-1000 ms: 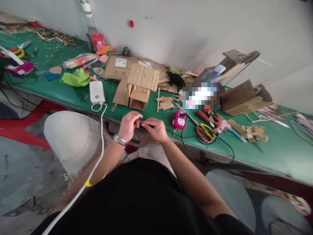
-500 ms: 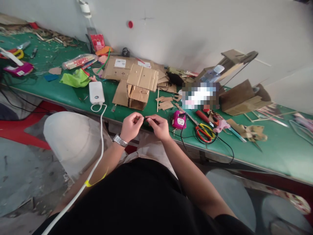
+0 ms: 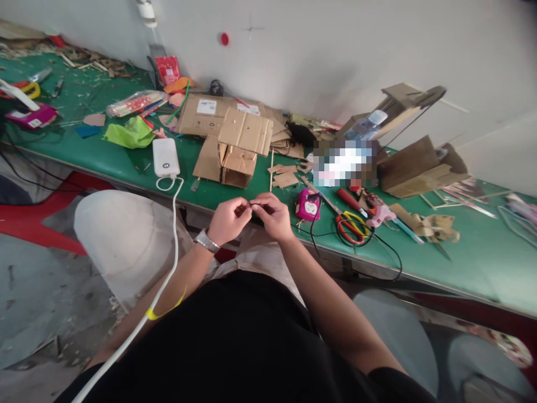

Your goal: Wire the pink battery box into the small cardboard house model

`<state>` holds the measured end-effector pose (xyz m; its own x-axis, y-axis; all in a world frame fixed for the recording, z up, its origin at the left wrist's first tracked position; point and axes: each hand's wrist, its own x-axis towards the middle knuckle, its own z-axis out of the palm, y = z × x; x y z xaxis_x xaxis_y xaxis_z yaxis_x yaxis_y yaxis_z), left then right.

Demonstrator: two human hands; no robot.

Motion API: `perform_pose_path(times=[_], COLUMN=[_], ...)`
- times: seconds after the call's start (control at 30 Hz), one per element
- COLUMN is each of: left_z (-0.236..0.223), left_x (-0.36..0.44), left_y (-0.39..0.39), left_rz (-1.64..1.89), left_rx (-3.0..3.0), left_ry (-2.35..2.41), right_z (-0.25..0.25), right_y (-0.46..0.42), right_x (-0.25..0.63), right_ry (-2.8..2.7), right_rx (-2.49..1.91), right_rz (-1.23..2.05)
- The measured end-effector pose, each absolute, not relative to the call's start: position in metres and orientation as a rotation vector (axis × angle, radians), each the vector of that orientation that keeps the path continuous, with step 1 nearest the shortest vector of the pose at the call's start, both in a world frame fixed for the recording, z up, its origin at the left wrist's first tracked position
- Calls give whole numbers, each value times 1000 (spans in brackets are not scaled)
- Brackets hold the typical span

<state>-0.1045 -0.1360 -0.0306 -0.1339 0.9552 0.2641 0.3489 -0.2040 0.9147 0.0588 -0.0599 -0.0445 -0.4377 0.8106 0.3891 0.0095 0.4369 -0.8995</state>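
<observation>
My left hand (image 3: 230,219) and my right hand (image 3: 273,216) meet fingertip to fingertip just off the front edge of the green table (image 3: 235,197). Both are closed in a pinch. Whatever they hold is small and dark, mostly covered by the fingers, and I cannot make out its kind. Beyond the hands stands a small cardboard box structure (image 3: 239,154) with an open front and a flat top piece. A purple power socket (image 3: 308,206) with a black cord lies to the right of my right hand.
Orange and yellow scissors (image 3: 352,228), a red-handled tool (image 3: 350,201) and a pink glue gun (image 3: 381,215) lie to the right. A white power bank (image 3: 166,158) with a white cable stands left. Larger cardboard constructions (image 3: 419,168) occupy the back right. Grey stools (image 3: 394,336) stand below.
My left hand has shifted slightly right, and its fingertips now touch those of my right hand. The dark piece between them is more covered. The table's things stay in place.
</observation>
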Motion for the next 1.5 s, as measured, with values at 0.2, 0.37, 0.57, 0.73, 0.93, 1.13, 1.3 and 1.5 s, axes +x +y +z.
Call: perform_pose_path(times=[0.2,0.37,0.57,0.73,0.93,1.13,1.3,1.5], left_z=[-33,-36,-35,-33,-32,-29,-27,-26], left_x=[-104,-105,-107,-107,-107,-105,-103,-102], left_y=[-135,-133,-133,-134,-133,-133,-133,-131], left_rz=[1340,1321,1290,1280,1266,1241,1260,1300], left_rx=[1437,1365,1367,1392,1367,1313,1212,1063], left_ry=[1336,1330,1275,1285,1268,1246,1202,1082], right_z=[-46,-42,-43,-42,-41,-46,-48,-45], right_y=[-58,-55,-53,-55,-56,-54,-53,-54], right_x=[60,64,63,61,60,59,60,62], right_ry=[-1709,-1708,-1678,-1635,-1593,-1556,-1566,-1636], right_rx=[-706,-660,-719,-741,-791,-782,-807,-728], right_rz=[1251,1351,1397,1418,1474,1496,1448,1397])
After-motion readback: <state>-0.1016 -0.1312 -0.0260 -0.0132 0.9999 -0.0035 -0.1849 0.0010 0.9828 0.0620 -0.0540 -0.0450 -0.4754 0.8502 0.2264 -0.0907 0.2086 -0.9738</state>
